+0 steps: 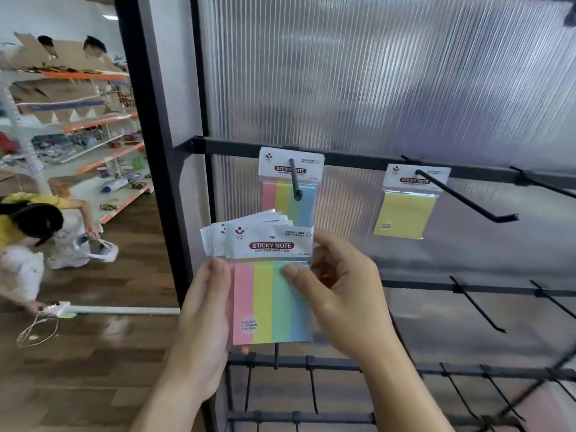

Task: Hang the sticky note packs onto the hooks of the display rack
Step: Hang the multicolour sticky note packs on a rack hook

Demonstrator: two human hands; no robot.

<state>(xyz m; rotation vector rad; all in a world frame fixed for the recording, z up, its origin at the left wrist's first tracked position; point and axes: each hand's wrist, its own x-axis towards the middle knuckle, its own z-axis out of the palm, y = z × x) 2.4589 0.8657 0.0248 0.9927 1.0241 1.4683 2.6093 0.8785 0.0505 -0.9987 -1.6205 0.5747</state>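
Note:
I hold a fanned stack of sticky note packs (270, 294) in front of the display rack (343, 157); the front pack has pink, yellow, green and blue strips under a white "STICKY NOTE" header. My left hand (205, 322) grips the stack's left edge. My right hand (339, 285) pinches the front pack, thumb on its green strip. A striped pack (291, 182) hangs on a black hook (295, 182) just above. To the right, a yellow pack (405, 207) hangs on a long hook (467, 198).
Several bare black hooks (477, 307) stick out from the lower and right rack bars. A black upright post (156, 151) borders the rack's left side. Beyond it, a person in yellow (34, 226) bends over bags on the wood floor beside store shelves (93, 126).

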